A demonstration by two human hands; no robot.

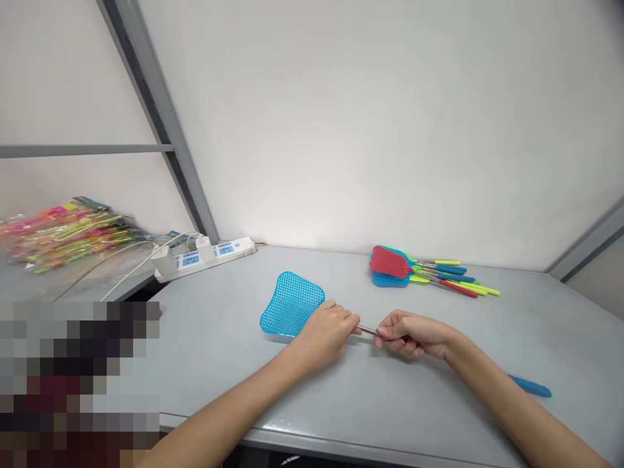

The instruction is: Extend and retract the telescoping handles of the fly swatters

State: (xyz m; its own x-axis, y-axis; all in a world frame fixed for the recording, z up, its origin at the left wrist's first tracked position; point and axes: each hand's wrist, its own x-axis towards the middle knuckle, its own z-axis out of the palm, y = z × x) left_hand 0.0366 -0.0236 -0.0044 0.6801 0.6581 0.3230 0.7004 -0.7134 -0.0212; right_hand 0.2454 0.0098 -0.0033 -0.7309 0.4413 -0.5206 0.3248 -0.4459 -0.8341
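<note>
A blue fly swatter lies across the grey table [219,364]: its mesh head [291,303] points left, and its blue handle tip [531,388] shows behind my right forearm. My left hand [325,333] is closed on the swatter where the head meets the thin metal rod [368,330]. My right hand [410,333] is closed around that same rod just to the right. Only a short stretch of bare rod shows between the two hands.
A pile of red, blue and green fly swatters [419,271] lies at the back right of the table. A white power strip [205,255] with plugs and cables sits back left. Packaged colourful swatters [63,231] rest on a side surface at left.
</note>
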